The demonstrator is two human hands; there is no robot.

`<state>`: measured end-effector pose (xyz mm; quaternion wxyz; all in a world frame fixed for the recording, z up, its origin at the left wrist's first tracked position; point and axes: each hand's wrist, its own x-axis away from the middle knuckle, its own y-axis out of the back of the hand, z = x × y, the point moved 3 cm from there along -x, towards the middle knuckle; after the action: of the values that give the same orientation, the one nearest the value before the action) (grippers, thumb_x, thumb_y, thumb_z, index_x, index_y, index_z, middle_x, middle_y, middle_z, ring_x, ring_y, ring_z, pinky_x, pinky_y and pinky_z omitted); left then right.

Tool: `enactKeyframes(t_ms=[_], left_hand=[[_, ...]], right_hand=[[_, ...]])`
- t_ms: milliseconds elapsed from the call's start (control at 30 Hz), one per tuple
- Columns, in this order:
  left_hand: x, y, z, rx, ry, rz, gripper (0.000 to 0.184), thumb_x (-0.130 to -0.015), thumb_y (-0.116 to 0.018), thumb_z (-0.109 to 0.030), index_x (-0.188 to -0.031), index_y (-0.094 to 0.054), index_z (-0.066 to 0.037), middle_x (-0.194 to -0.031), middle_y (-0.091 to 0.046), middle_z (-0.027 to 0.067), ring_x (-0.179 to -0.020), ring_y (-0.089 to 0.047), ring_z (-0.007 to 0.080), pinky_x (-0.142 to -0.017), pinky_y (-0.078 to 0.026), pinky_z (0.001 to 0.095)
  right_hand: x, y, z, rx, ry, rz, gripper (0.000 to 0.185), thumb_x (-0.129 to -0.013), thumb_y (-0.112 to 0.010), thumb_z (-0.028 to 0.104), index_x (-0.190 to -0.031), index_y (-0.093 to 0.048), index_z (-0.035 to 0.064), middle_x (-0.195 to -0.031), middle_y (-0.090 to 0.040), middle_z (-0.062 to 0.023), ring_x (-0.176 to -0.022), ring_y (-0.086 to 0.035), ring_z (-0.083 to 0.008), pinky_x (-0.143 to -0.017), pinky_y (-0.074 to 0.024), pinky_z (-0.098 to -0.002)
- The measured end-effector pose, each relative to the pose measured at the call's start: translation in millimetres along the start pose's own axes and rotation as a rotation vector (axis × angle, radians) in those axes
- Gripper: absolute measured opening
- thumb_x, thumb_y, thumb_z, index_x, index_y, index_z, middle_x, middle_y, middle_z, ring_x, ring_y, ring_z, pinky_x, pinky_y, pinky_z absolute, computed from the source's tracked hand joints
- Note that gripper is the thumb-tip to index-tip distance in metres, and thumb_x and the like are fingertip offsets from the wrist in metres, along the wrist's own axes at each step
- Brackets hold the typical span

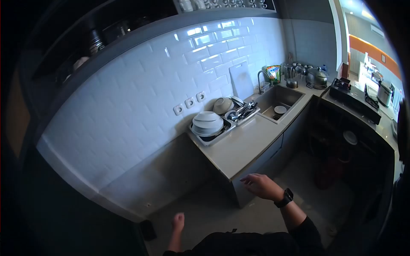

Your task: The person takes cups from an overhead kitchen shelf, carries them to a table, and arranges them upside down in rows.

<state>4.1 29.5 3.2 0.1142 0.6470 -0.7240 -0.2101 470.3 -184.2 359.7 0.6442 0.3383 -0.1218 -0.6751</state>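
Observation:
My right hand (262,186), with a black watch (285,198) on its wrist, hangs in the air just off the near corner of the countertop (243,147). Its fingers are loosely bent and apart, with nothing in them. Lower and to the left, my left hand (178,221) is over the floor, fingers curled in and no object visible in them. On the counter, a metal tray (213,140) carries a stack of white bowls and plates (207,123). Beside it a second tray (252,118) bears cutlery (244,112) and a larger bowl (223,105).
Beyond the trays is a sink (294,97) with a white dish (280,109) in it and a faucet (260,79). A cutting board (242,81) leans on the tiled wall. At right are a lidded pot (317,78) and a stove (354,100). Shelving overhangs the wall.

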Motion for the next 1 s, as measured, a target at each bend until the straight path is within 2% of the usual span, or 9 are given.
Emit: enactKeyframes(t_ms=[33, 67, 100, 267, 433, 633, 767, 900, 1000], left_hand=[[14.6, 2.4, 1.0, -0.005, 0.017, 0.01, 0.023, -0.093, -0.059, -0.019, -0.11, -0.066, -0.006, -0.095, -0.069, 0.0095, -0.088, -0.065, 0.0159, -0.081, -0.05, 0.0302], [-54.5, 2.5, -88.1, -0.021, -0.132, -0.037, 0.02, -0.092, -0.059, -0.017, -0.107, -0.066, -0.005, -0.091, -0.069, 0.0081, -0.084, -0.065, 0.0156, -0.078, -0.05, 0.0293], [-118.0, 4.7, -214.4, -0.044, -0.281, -0.087, 0.017, -0.092, -0.058, -0.014, -0.103, -0.066, -0.004, -0.088, -0.069, 0.0066, -0.08, -0.066, 0.0153, -0.075, -0.051, 0.0285], [-187.7, -51.7, -471.3, -0.1, -0.657, -0.213, 0.015, -0.089, -0.06, -0.012, -0.1, -0.066, -0.003, -0.093, -0.068, 0.0105, -0.087, -0.066, 0.0202, -0.079, -0.051, 0.0314], [-248.4, -110.0, -592.8, -0.268, -1.074, -0.365, 0.014, -0.085, -0.061, -0.006, -0.097, -0.067, -0.002, -0.097, -0.067, 0.014, -0.09, -0.065, 0.0274, -0.081, -0.05, 0.0337], [-304.0, -131.4, -726.6, -0.531, -1.194, -0.44, 0.019, -0.079, -0.067, -0.006, -0.098, -0.068, -0.006, -0.114, -0.06, 0.0134, -0.099, -0.061, 0.0284, -0.083, -0.049, 0.035], [-338.3, -123.8, -820.6, -0.661, -1.384, -0.607, 0.023, -0.078, -0.068, -0.008, -0.1, -0.066, -0.006, -0.113, -0.06, 0.0126, -0.104, -0.059, 0.0292, -0.088, -0.048, 0.0363], [-371.6, -119.3, -887.6, -0.689, -1.41, -0.741, 0.029, -0.076, -0.071, -0.011, -0.104, -0.064, -0.005, -0.11, -0.061, 0.0127, -0.107, -0.059, 0.0286, -0.091, -0.046, 0.0358], [-403.7, -106.6, -923.4, -0.642, -1.323, -0.907, 0.032, -0.076, -0.072, -0.015, -0.105, -0.064, -0.005, -0.107, -0.061, 0.0131, -0.103, -0.06, 0.0289, -0.089, -0.048, 0.0372]], right_hand=[[6.3, 5.4, 7.6, -0.012, 0.01, 0.004, 0.025, -0.085, -0.065, 0.013, -0.108, -0.064, 0.0048, -0.096, -0.067, -0.0147, -0.089, -0.067, -0.0258, -0.078, -0.0532, -0.0359], [12.4, 9.2, 15.1, -0.026, 0.021, 0.008, 0.023, -0.085, -0.064, 0.013, -0.107, -0.064, 0.0049, -0.097, -0.067, -0.0149, -0.088, -0.067, -0.0263, -0.076, -0.053, -0.0367], [-80.6, 42.5, -26.2, -0.065, 0.106, -0.063, 0.023, -0.085, -0.064, 0.012, -0.107, -0.064, 0.0046, -0.096, -0.066, -0.0147, -0.088, -0.067, -0.0261, -0.076, -0.053, -0.0362], [-161.9, 152.8, -70.9, -0.04, 0.306, -0.092, 0.023, -0.083, -0.065, 0.008, -0.105, -0.063, 0.0016, -0.095, -0.066, -0.013, -0.083, -0.066, -0.0226, -0.074, -0.0531, -0.0334], [-256.6, 263.9, -101.2, -0.031, 0.453, -0.135, 0.024, -0.083, -0.065, 0.004, -0.108, -0.062, 0.0028, -0.096, -0.067, -0.0088, -0.082, -0.067, -0.0192, -0.073, -0.0532, -0.0305], [-389.3, 385.5, -109.2, -0.083, 0.673, -0.133, 0.026, -0.086, -0.061, 0.003, -0.112, -0.061, 0.0038, -0.09, -0.066, -0.0046, -0.081, -0.062, -0.0109, -0.071, -0.0497, -0.0245], [-469.5, 435.2, -52.7, -0.254, 0.816, 0.0, 0.033, -0.097, -0.051, 0.017, -0.127, -0.051, 0.0051, -0.093, -0.066, -0.0056, -0.084, -0.061, -0.0116, -0.081, -0.0487, -0.0257], [-529.9, 454.3, 16.2, -0.452, 0.969, -0.126, 0.029, -0.1, -0.046, 0.023, -0.122, -0.052, 0.0051, -0.088, -0.064, -0.0048, -0.075, -0.059, -0.0085, -0.064, -0.048, -0.0228], [-583.3, 473.6, 71.0, -0.459, 0.871, -0.089, 0.046, -0.09, -0.059, 0.023, -0.131, -0.046, 0.0089, -0.1, -0.067, -0.0073, -0.083, -0.065, -0.0171, -0.069, -0.0513, -0.0281]])
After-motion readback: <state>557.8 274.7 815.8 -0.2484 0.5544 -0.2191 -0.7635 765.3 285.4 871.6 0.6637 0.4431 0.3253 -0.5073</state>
